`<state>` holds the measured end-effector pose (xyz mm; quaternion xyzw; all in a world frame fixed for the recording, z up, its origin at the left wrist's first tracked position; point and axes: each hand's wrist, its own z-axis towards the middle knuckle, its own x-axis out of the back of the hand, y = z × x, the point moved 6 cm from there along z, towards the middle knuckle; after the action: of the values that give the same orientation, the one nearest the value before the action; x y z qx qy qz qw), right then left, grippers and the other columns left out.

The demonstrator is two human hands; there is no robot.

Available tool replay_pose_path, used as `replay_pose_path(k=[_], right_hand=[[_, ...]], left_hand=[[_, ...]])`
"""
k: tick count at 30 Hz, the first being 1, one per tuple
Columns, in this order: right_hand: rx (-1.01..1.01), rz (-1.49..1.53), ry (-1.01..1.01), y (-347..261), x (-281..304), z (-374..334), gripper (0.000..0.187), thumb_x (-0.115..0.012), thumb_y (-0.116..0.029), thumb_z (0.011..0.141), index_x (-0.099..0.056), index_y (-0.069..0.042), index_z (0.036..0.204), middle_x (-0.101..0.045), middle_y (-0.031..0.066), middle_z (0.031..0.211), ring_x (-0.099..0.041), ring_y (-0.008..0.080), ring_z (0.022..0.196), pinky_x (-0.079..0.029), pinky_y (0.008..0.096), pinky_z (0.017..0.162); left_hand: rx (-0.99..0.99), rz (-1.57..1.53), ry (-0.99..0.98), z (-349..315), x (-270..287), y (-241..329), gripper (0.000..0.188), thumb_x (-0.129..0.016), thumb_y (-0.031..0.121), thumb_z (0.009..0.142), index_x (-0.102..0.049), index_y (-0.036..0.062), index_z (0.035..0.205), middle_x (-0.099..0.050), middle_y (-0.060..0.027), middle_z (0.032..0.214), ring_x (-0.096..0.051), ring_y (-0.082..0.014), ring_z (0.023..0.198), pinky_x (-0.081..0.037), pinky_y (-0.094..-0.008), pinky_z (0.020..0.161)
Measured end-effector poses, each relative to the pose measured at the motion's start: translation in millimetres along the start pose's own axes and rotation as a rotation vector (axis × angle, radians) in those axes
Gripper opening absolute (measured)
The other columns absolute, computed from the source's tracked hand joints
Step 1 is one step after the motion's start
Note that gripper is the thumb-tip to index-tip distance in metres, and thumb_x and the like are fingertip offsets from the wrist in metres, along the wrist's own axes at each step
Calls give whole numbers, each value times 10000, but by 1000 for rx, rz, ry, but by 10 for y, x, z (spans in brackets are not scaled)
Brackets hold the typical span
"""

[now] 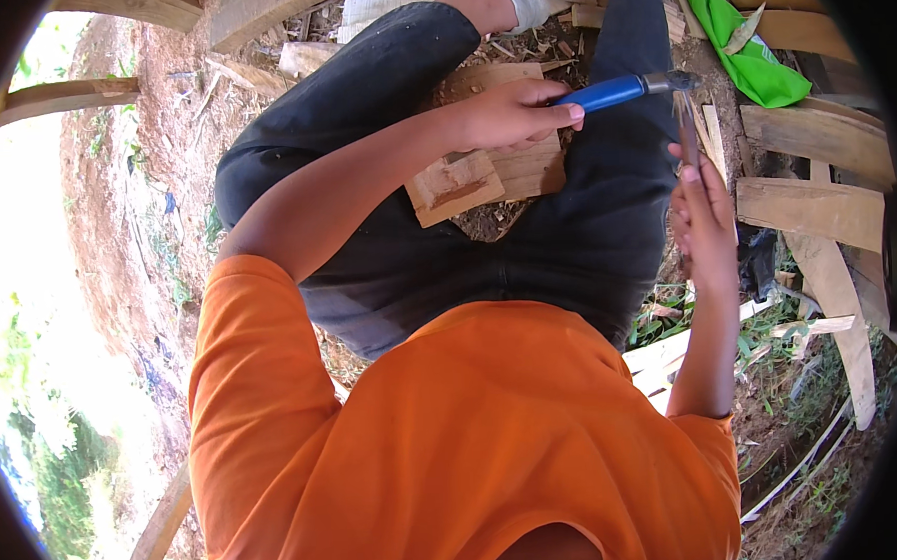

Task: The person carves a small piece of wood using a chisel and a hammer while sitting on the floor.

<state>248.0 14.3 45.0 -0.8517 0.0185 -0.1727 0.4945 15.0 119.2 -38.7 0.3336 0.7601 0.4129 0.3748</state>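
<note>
My left hand (517, 115) is closed round the blue handle of a tool (611, 95). A silvery metal collar leads to its dark end, whose exact kind I cannot make out. In my right hand (704, 209) is a slender brown bar (688, 134), held upright with its upper end at the tool's dark end. Whether the two touch is unclear. Below my left hand, between my legs, lies a pale wood block (531, 168) with a smaller cut wood piece (454, 187) against it.
Curved wooden pieces (811, 209) are stacked at the right, with others (70, 96) at the far left. A bright green bag (759, 61) lies at the upper right. Wood chips and offcuts (309, 58) cover the soil near my feet. Black plastic (758, 256) lies beside my right forearm.
</note>
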Motion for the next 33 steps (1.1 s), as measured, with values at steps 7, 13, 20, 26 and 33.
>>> replay_pose_path(k=[7, 13, 20, 26, 33], right_hand=[[142, 190, 2, 0, -45, -7, 398, -564, -337, 1067, -566, -69, 1361, -414, -82, 658, -370, -4, 510, -301, 181, 424], [58, 132, -25, -176, -138, -116, 373, -573, -320, 1063, -563, -78, 1347, -407, -82, 679, -340, 2, 496, -289, 192, 422], [125, 450, 185, -32, 107, 14, 385, -577, -331, 1058, -542, -66, 1336, -446, -33, 734, -354, 17, 463, -279, 195, 385], [198, 368, 20, -60, -457, 295, 475, -688, -265, 999, -468, -54, 1363, -606, 26, 1000, -578, 41, 613, -319, 160, 389], [258, 417, -127, -193, -833, 459, 437, -714, -223, 980, -487, -74, 1322, -608, 28, 1095, -690, 80, 817, -358, 173, 402]], left_hand=[[36, 26, 26, 5, 11, 23, 383, -517, 472, 1070, -563, 113, 1198, -297, 92, 658, -255, -28, 517, -212, -233, 465], [36, 9, 22, 5, 33, -56, 381, -514, 475, 1070, -575, 127, 1210, -340, 84, 687, -297, -29, 547, -245, -228, 483], [22, 147, 62, -4, 66, -42, 423, -552, 514, 1043, -621, 172, 1281, -493, 87, 838, -444, -31, 712, -386, -215, 601], [-37, 115, 115, -59, 23, 22, 361, -515, 450, 1071, -591, 113, 1177, -452, 54, 763, -440, -43, 634, -366, -217, 524], [-331, 473, 266, -147, -51, 202, 404, -447, 443, 1094, -586, 65, 1137, -542, -14, 808, -537, -130, 741, -471, -299, 677]])
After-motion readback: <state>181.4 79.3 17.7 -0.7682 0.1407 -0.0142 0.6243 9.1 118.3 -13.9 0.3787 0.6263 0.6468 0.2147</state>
